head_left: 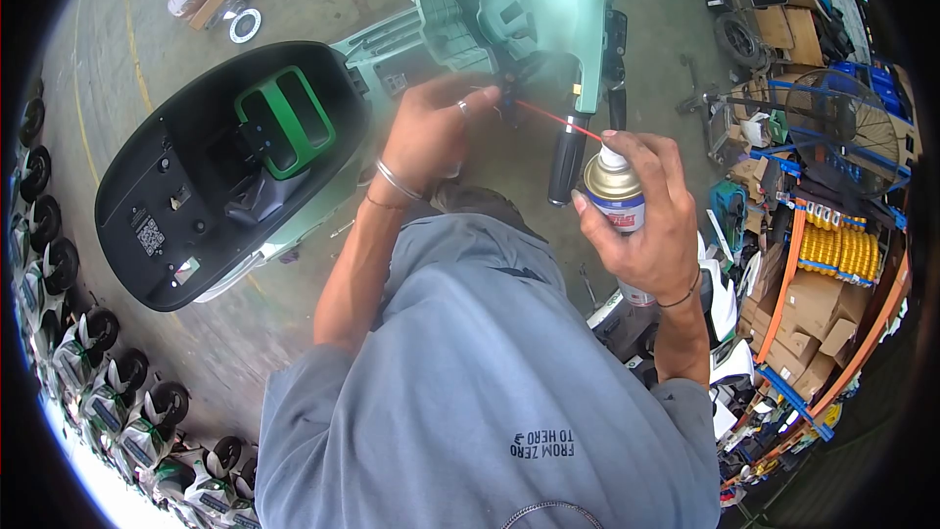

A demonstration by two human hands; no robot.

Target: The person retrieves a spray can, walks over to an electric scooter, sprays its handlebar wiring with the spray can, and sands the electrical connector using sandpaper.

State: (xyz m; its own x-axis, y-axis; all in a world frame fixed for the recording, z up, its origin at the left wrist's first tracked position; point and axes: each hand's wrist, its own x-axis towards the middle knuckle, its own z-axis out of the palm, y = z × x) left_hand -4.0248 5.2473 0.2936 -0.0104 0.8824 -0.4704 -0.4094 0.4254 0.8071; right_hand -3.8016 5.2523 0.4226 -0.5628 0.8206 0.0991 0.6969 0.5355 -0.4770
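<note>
By the handle grip (566,171) on a green scooter (578,24), a spray can (614,188) is being clamped in the right hand (651,225), red straw (550,117) being aimed toward a dark part (509,106) by the left hand (431,127); can't tell if that's being gripped.

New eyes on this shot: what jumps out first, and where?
Likely the spray can in the right grip, right of centre, its thin red straw angling up-left. Then the mint-green scooter front at top centre and the big black tub at picture left, a bright green frame inside. Yellow coils at far right also pop.
</note>
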